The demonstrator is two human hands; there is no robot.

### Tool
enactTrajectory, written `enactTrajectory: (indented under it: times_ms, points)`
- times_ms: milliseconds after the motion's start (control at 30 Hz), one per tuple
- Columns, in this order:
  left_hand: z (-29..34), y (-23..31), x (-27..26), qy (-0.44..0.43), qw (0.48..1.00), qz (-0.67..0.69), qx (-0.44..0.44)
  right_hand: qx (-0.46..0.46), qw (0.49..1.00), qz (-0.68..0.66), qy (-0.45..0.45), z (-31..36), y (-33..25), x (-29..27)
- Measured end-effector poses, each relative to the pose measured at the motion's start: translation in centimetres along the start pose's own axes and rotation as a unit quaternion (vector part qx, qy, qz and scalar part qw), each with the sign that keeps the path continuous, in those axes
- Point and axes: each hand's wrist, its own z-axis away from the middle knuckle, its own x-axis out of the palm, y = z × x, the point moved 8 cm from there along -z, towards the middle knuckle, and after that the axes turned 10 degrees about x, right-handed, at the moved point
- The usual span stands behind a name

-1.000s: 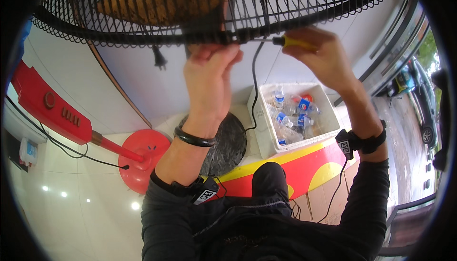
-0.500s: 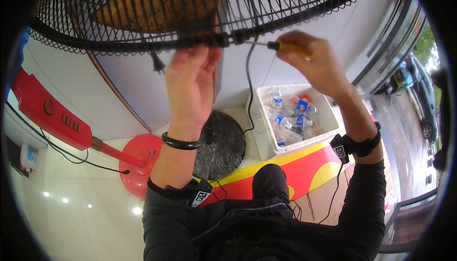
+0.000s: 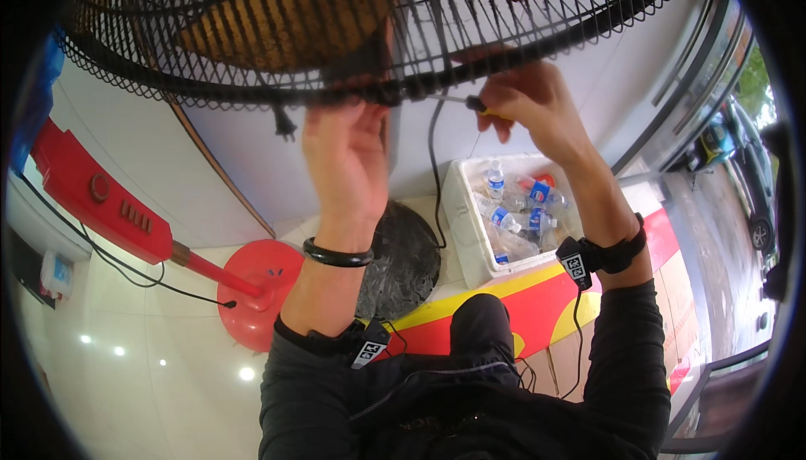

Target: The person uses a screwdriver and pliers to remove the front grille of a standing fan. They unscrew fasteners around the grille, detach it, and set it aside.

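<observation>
A black wire fan guard (image 3: pixel 260 101) spans the top of the view, with a brownish, dusty fan blade (image 3: pixel 294 15) behind its wires. My left hand (image 3: pixel 346 158) is raised under the guard's lower rim, its fingers gripping the rim and partly hidden by it. Just right of it, my right hand (image 3: pixel 537 107) is closed round a screwdriver (image 3: pixel 473 103) with a black and yellow handle. The screwdriver's metal shaft points left, toward the rim close to my left fingers. Whether the tip sits in a screw is too small to tell.
A black round fan base (image 3: pixel 403 250) stands on the floor below. To its right is a white foam box (image 3: pixel 470 233) of plastic bottles (image 3: pixel 502 218). A red fan stand (image 3: pixel 126 208) leans at left. A black power cord (image 3: pixel 434 149) and its plug (image 3: pixel 285 124) hang down.
The fan guard sits slightly lower and farther right in view. My right hand has turned on the screwdriver, lower fingers now spread and the handle mostly covered. My left hand stays at the rim.
</observation>
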Motion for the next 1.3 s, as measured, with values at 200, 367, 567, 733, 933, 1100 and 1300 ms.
enactTrajectory:
  times_ms: [200,367,567,733,933,1100,1300]
  points:
    - [0.4,0.0,0.4,0.015,1.0,0.019,0.0,0.044,0.995,0.06,0.068,1.0,0.0,-0.4]
    - [1.2,0.1,1.0,0.038,0.999,-0.016,0.018,0.032,0.992,0.074,0.1,0.7,0.0,-0.1]
    - [1.1,-0.2,2.1,0.006,0.997,-0.068,0.033,0.086,0.994,-0.043,0.045,0.4,0.7,-0.9]
    - [0.2,0.4,1.6,-0.021,0.998,-0.043,0.031,0.068,0.997,0.022,0.039,0.4,0.2,-1.3]
    - [0.3,0.2,1.2,-0.001,1.0,-0.023,0.017,-0.04,0.979,-0.199,0.034,0.8,-0.3,0.2]
    - [0.5,0.0,1.2,-0.003,0.999,-0.008,0.032,-0.013,0.938,-0.337,0.083,0.6,0.9,1.0]
    - [0.2,0.1,0.1,0.014,0.999,0.022,0.031,-0.055,0.914,-0.383,0.12,1.1,1.5,3.1]
